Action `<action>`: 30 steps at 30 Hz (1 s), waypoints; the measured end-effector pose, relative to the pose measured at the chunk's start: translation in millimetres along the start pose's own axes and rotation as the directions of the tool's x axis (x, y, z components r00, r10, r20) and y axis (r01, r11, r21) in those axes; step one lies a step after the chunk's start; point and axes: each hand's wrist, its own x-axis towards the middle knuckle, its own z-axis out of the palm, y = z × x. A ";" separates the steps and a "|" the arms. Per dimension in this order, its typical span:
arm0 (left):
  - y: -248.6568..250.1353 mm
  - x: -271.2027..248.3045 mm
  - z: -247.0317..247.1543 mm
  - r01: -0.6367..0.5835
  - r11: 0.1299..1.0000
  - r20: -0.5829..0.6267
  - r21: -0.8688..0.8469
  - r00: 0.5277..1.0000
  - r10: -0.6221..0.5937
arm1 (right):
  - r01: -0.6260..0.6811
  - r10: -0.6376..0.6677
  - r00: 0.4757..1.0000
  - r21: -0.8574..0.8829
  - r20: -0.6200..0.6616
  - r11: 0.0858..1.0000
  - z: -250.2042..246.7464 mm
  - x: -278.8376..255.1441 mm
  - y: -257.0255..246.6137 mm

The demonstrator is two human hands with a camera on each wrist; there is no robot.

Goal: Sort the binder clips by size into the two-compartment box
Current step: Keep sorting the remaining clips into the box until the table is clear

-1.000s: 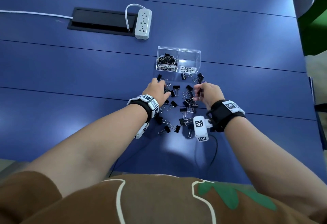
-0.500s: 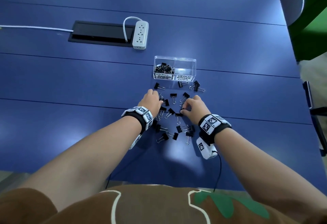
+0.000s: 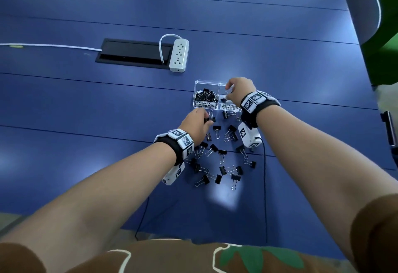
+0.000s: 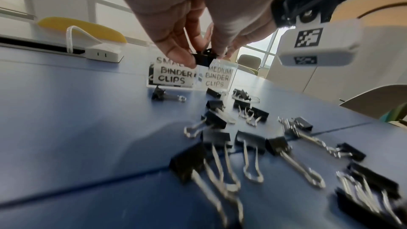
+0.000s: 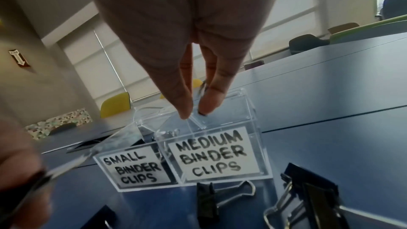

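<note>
The clear two-compartment box (image 3: 206,105) stands beyond a scatter of black binder clips (image 3: 221,154). Its left half, labelled SMALL BINDER CLIPS (image 5: 134,168), holds several clips. My right hand (image 3: 229,93) hovers over the half labelled MEDIUM BINDER CLIPS (image 5: 213,154). A silver wire handle (image 5: 203,87) shows pinched between its thumb and finger (image 5: 193,112), and a black clip body (image 3: 224,100) hangs low inside that half. My left hand (image 3: 204,119) pinches a small black clip (image 4: 204,59) just in front of the box.
A white power strip (image 3: 179,55) and a black cable hatch (image 3: 133,54) lie at the back left. A thin black cable (image 3: 265,186) trails from my right wrist toward the table's near edge. A chair back (image 3: 366,7) stands past the far right corner.
My right hand has lifted from the pile and moved forward over the medium compartment. My left hand has shifted toward the box front with a clip.
</note>
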 end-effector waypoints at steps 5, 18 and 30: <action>23.0 27.8 -14.9 -0.081 0.997 -0.036 0.017 0.996 0.082 | 0.012 -0.007 0.997 0.072 -0.071 0.997 1.6 -2.1 8.8; 66.1 95.7 2.2 -0.220 0.948 0.049 0.230 0.975 0.215 | -0.095 0.093 0.995 0.043 0.036 0.995 40.9 -48.3 94.2; 20.8 38.7 58.7 -0.264 0.916 0.199 0.303 0.957 0.210 | -0.034 0.038 0.999 0.147 -0.023 0.988 65.8 -71.8 94.9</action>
